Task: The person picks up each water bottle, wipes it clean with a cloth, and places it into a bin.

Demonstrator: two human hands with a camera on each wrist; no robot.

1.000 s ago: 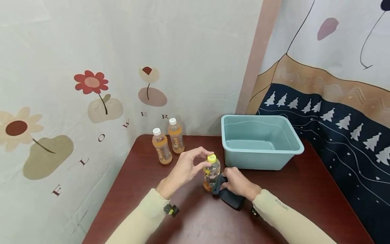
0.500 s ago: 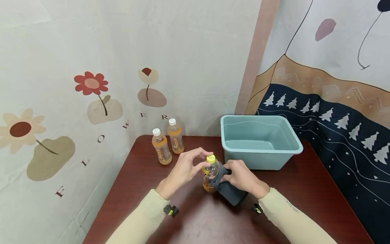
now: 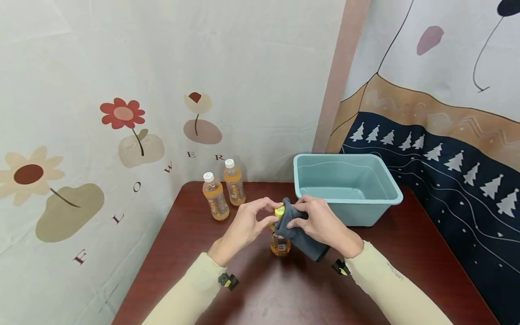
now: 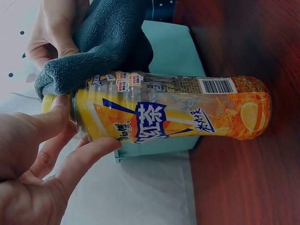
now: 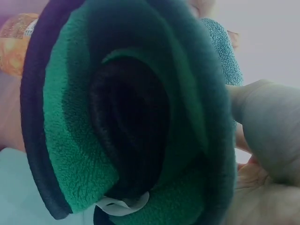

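Note:
A clear plastic bottle (image 4: 173, 110) with a yellow cap (image 3: 279, 211) and a yellow-orange label stands upright on the table. My left hand (image 3: 253, 224) pinches it at the cap, thumb and fingers around the top. My right hand (image 3: 321, 224) grips a dark grey-green towel (image 3: 302, 239), folded over on itself. In the left wrist view the towel (image 4: 105, 44) lies against the bottle's shoulder and cap. The right wrist view is mostly filled by the rolled towel (image 5: 75, 140), its dark edging and a white tag (image 5: 123, 205) showing.
Two bottles with white caps, a nearer bottle (image 3: 216, 198) and a farther bottle (image 3: 235, 184), stand at the table's back left. A light blue plastic tub (image 3: 349, 212) sits at the back right. Printed cloth (image 3: 260, 81) hangs behind the dark red table (image 3: 195, 253).
My right hand has slid the towel up the bottle's right side, from its lower body to the shoulder and cap. My left hand stays at the cap.

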